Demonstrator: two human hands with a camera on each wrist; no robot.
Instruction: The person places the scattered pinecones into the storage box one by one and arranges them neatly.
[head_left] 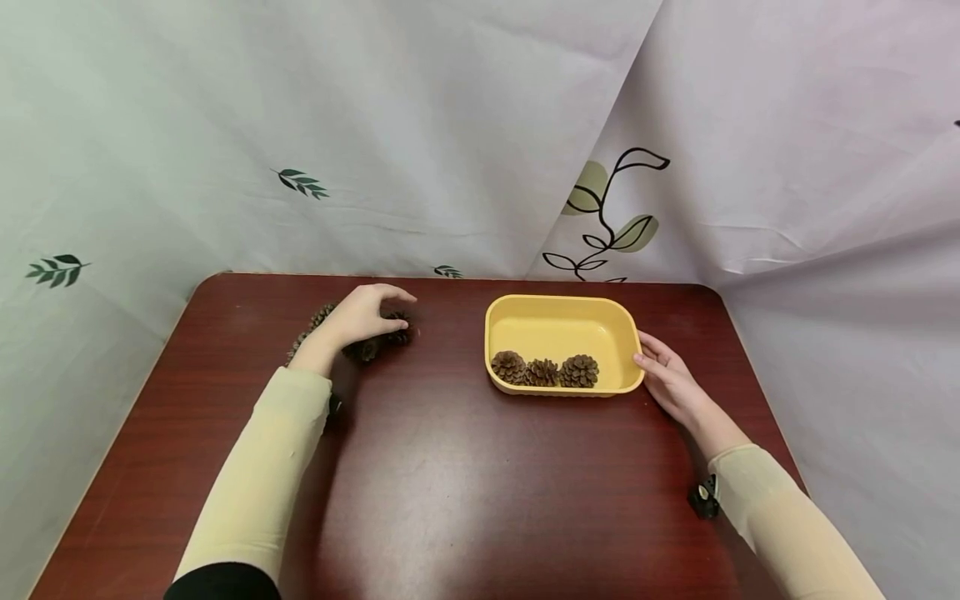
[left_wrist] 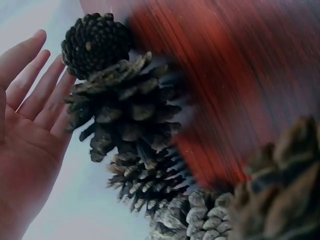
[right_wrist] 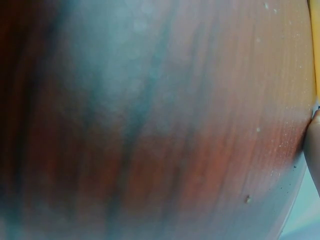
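My left hand (head_left: 358, 318) hovers at the back left of the table, over a group of brown pine cones (head_left: 366, 348), thumb and fingers spread apart. In the left wrist view, this hand (left_wrist: 35, 120) has its fingers extended beside a large pine cone (left_wrist: 125, 107), with a gap between thumb and fingers. On the right, my right hand (head_left: 670, 379) grips the right end of a yellow rectangular basin (head_left: 558, 307), thumb at the rim. Three pine cones (head_left: 579, 372) lie along the basin's near wall. Only a fingertip (right_wrist: 313, 145) and a yellow strip show in the right wrist view.
The dark red table (head_left: 465, 483) has rounded far corners. More pine cones (head_left: 303, 337) lie partly hidden behind the left hand and wrist. A pale curtain (head_left: 420, 125) with leaf prints hangs along the table's far edge and sides.
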